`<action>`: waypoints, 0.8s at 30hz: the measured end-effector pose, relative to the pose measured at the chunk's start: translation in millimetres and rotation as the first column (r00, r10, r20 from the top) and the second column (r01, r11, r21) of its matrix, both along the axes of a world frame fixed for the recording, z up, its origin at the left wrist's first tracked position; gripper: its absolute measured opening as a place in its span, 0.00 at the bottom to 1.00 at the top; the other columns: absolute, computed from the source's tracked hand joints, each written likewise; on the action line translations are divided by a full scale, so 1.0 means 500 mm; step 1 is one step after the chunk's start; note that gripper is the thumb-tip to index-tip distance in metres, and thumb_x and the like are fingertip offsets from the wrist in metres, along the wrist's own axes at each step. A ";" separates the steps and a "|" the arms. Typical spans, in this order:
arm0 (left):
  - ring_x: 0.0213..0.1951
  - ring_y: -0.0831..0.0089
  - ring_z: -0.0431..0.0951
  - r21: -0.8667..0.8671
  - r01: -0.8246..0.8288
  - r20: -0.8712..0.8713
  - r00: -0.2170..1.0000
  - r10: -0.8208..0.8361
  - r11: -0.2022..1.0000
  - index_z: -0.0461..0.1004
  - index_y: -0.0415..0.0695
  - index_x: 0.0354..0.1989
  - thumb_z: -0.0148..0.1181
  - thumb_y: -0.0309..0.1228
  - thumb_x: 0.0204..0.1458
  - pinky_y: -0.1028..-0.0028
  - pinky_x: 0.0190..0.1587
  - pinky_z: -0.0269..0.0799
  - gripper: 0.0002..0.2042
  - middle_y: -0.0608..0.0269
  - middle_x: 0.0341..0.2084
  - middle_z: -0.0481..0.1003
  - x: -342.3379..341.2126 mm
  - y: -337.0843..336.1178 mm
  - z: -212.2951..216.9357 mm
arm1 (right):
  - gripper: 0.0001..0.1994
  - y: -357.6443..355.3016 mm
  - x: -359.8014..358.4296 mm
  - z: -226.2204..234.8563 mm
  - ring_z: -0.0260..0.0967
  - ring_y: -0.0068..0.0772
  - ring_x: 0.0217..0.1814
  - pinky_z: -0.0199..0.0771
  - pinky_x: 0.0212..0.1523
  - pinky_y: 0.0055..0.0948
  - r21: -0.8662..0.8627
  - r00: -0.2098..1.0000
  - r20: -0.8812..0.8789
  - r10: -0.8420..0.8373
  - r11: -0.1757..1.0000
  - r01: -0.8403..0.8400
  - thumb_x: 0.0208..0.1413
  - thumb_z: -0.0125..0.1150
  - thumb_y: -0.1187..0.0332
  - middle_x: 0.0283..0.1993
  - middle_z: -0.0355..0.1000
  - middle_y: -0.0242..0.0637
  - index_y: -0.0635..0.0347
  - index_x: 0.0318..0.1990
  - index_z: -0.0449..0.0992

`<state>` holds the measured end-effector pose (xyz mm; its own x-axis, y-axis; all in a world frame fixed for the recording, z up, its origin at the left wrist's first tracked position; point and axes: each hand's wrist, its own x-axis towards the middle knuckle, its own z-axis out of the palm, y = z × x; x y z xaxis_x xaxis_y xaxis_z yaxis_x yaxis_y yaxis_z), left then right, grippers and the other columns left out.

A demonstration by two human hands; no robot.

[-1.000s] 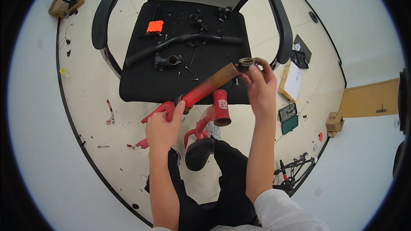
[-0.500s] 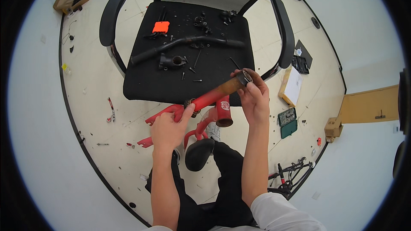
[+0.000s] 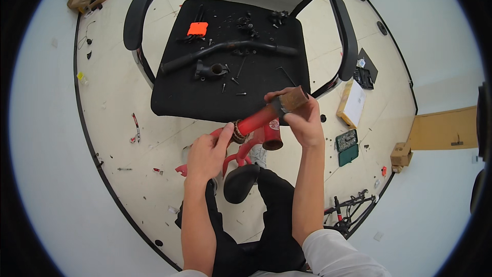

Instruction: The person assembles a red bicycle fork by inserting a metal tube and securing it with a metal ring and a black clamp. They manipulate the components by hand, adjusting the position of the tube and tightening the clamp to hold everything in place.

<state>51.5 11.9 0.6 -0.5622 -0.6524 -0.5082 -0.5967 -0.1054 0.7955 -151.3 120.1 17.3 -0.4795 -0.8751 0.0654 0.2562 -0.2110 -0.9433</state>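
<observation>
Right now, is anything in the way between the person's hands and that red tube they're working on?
Nothing visible is. The right hand already grips the rusty upper end of the red tube, and the left hand holds its lower end by the ringed collar. The loose parts lie apart on the black chair seat behind.

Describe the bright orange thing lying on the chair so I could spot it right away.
Find the black office chair in front of the person's knees. On the far left part of its seat, beyond the long black handlebar, lies a small flat orange tag. It is the only brightly coloured item there; everything around it is dark bolts and metal parts.
</observation>
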 end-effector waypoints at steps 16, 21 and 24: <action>0.17 0.64 0.69 -0.126 -0.159 -0.134 0.981 0.142 0.979 0.73 0.36 0.18 0.47 0.52 0.60 0.64 0.26 0.62 0.30 0.57 0.11 0.68 -0.005 0.004 -0.026 | 0.18 -0.043 0.085 -0.010 0.75 0.27 0.42 0.76 0.48 0.29 0.368 0.967 -0.240 0.086 0.930 0.008 0.42 0.71 0.80 0.40 0.76 0.38 0.69 0.43 0.74; 0.20 0.53 0.74 -0.250 -0.160 -0.110 0.985 0.136 0.955 0.73 0.36 0.17 0.48 0.53 0.59 0.59 0.28 0.66 0.31 0.51 0.12 0.71 -0.002 0.005 -0.029 | 0.18 -0.056 0.102 -0.011 0.74 0.26 0.40 0.76 0.45 0.29 0.315 0.951 -0.307 0.047 0.948 0.055 0.43 0.71 0.80 0.38 0.76 0.38 0.70 0.43 0.74; 0.22 0.50 0.76 -0.282 -0.149 -0.089 0.988 0.129 0.948 0.73 0.36 0.17 0.48 0.54 0.59 0.58 0.29 0.68 0.31 0.49 0.12 0.72 -0.002 0.004 -0.028 | 0.17 -0.064 0.107 -0.021 0.74 0.24 0.37 0.76 0.42 0.25 0.341 0.954 -0.298 0.017 0.936 0.089 0.42 0.74 0.74 0.36 0.77 0.37 0.69 0.41 0.75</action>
